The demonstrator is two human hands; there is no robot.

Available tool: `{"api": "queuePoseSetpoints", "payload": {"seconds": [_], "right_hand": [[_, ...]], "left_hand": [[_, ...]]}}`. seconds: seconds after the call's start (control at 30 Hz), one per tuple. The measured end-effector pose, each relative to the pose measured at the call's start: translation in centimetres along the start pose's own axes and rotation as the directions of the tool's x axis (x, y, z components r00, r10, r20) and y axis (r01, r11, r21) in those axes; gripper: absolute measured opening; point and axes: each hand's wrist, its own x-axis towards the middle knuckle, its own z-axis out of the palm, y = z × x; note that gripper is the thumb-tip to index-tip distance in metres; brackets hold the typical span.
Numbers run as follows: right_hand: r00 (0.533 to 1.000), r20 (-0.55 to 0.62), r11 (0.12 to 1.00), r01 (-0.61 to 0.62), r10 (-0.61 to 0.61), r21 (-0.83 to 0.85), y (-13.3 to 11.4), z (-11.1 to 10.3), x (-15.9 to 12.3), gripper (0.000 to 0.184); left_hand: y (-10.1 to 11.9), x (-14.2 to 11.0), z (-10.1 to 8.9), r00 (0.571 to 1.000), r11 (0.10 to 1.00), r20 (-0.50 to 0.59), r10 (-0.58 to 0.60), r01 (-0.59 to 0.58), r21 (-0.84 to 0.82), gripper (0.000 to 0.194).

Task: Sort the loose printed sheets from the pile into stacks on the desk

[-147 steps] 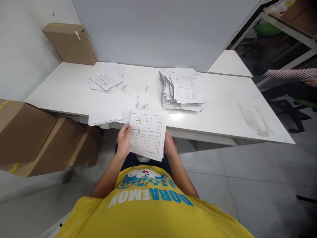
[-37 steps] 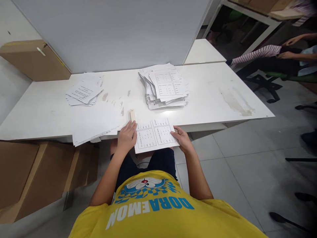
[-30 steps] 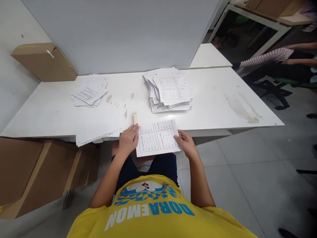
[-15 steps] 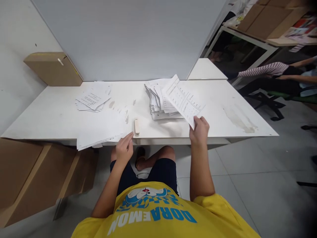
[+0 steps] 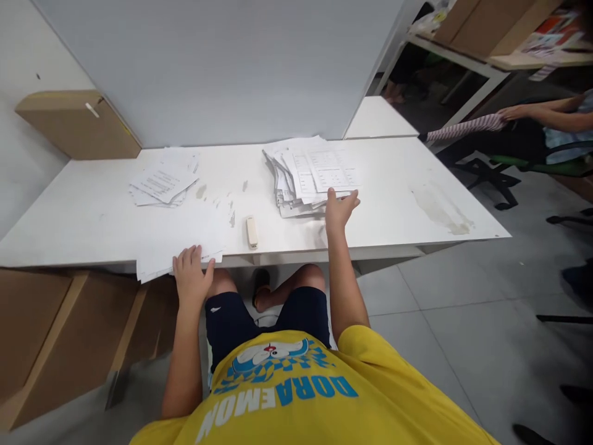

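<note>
My left hand (image 5: 191,277) rests with its fingers spread on the white sheets (image 5: 155,256) that overhang the table's front edge. At the near edge of the thick, uneven paper stack (image 5: 287,198), my right hand (image 5: 340,213) has its thumb and fingers apart. It touches the lower edge of a printed sheet (image 5: 332,168) lying on top of that stack. Between the hands sits a small beige object (image 5: 251,233), stapler-like in shape. Farther back on the left is a smaller loose pile of printed papers (image 5: 165,179).
The white table (image 5: 393,204) carries grey stains. A grey panel (image 5: 222,68) rises behind it, with a cardboard box (image 5: 76,127) at the back left. More cardboard (image 5: 92,321) stands below left. A seated person (image 5: 532,120) is at the right.
My right hand has moved left and forward, and the raised sheet now lies on the stack, let go. My left hand has shifted left from near the beige object onto the front sheets.
</note>
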Motion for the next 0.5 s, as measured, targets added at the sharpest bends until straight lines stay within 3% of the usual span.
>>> {"api": "queuePoseSetpoints", "payload": {"seconds": [0.17, 0.33, 0.5], "right_hand": [[0.997, 0.01, 0.988, 0.08, -0.08, -0.13, 1.1, -1.8, -2.7, 0.074], [0.976, 0.016, 0.973, 0.217, -0.217, -0.077, 2.6, -3.1, -7.3, 0.063], [0.959, 0.108, 0.963, 0.267, -0.263, -0.028, 3.4, -3.4, -12.0, 0.06]], "left_hand": [[-0.3, -0.2, -1.1, 0.994, 0.997, 0.1, 0.046, -0.051, 0.052, 0.049], [-1.7, 0.0, -2.3, 0.978, 0.992, 0.182, 0.104, -0.115, 0.05, 0.034], [-2.3, 0.9, -2.4, 0.998, 0.997, 0.031, 0.057, -0.056, -0.051, 0.03]]}}
